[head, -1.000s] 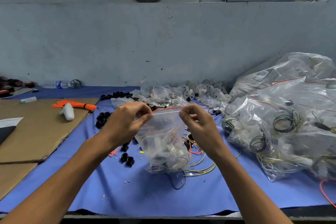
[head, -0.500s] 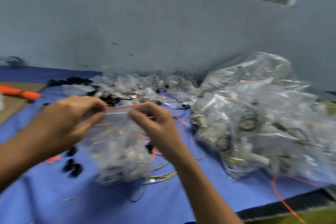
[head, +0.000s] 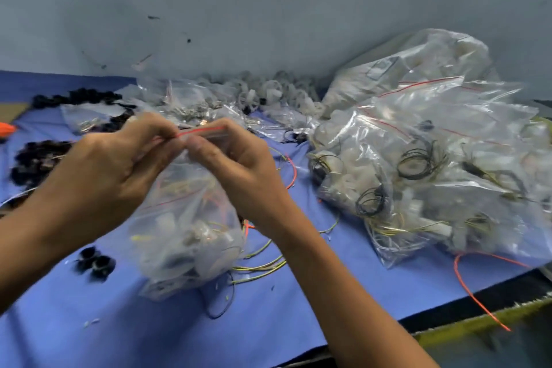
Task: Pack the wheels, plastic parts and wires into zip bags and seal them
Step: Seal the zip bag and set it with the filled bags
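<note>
Two hands, left hand (head: 113,170) and right hand (head: 242,164), pinch the red zip strip of the bag (head: 185,227) with curled fingers. Bag hangs above the desk (head: 313,293), its bottom resting among loose wires (head: 260,266). Filled bags (head: 433,164) lie piled at right.

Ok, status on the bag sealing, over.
Both pinching: left hand, right hand, on the zip strip. The bag holds white parts, wires. Under it loose wires, nothing blocking.
</note>
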Available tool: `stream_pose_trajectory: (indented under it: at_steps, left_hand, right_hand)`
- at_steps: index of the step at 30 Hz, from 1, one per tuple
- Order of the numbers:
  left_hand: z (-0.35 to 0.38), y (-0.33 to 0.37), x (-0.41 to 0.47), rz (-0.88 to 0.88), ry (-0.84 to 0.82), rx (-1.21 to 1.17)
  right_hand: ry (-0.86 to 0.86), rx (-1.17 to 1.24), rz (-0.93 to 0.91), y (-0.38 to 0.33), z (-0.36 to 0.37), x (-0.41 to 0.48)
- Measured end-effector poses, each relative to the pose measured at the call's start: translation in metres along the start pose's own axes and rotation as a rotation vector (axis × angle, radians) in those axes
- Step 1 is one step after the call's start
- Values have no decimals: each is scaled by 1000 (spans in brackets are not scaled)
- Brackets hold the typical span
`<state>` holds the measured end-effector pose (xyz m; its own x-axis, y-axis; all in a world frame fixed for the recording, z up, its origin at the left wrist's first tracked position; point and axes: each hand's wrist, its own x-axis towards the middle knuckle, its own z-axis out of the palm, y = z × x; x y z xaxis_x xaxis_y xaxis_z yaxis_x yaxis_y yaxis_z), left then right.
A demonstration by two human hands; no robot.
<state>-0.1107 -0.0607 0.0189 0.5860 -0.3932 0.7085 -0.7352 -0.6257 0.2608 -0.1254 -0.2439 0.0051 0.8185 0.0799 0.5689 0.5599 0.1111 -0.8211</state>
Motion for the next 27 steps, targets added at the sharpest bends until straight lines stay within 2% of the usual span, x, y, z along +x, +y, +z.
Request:
stream_pose_trajectory:
  at_steps: [11,14,19,25,27]
  left_hand:
    - [-7,3,6,-53,-76,-103]
    - [-12,6,6,-83,-81,-44]
    - [-19,-3,7,-104,-74,70]
    - [-14,-1,4,-98,-35,30]
    - [-14,2,5,-105,-57,34]
  right_hand:
    - [-45,-16,39,-1,1,2]
    - [-33,-38,49,-6,1,3]
    - [80,-47,81,-8,-3,6]
    - [49,4,207,-5,-2,4]
    - [36,-15,191,-3,-2,3]
